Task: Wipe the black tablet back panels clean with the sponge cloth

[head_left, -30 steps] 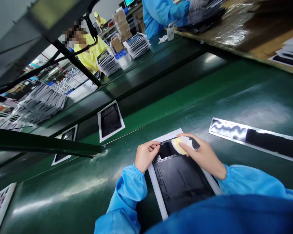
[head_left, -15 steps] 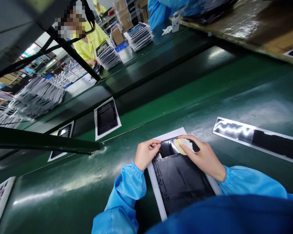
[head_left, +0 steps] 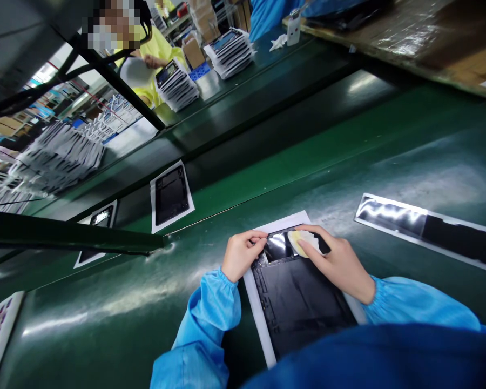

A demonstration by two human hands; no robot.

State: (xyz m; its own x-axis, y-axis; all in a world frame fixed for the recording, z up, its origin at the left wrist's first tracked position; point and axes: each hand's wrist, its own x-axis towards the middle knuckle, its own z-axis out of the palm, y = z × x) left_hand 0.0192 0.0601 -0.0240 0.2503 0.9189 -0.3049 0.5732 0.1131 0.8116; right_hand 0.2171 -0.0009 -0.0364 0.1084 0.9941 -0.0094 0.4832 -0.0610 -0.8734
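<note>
Near the front edge of the green desk (head_left: 105, 324), a black panel (head_left: 303, 302) is laid flat on a white sheet (head_left: 256, 308). The top left corner of the panel is touched by the left hand (head_left: 238, 256), with the fingers curled in; whether the corner is pinched cannot be told. A yellow cloth (head_left: 303, 241) is held down on the top of the panel by the right hand (head_left: 340, 265), with the fingers closed over it. A long shiny strip (head_left: 425, 229) is seen on the desk to the right, well apart. Another panel on white paper (head_left: 171, 195) is seen farther back to the left.
</note>
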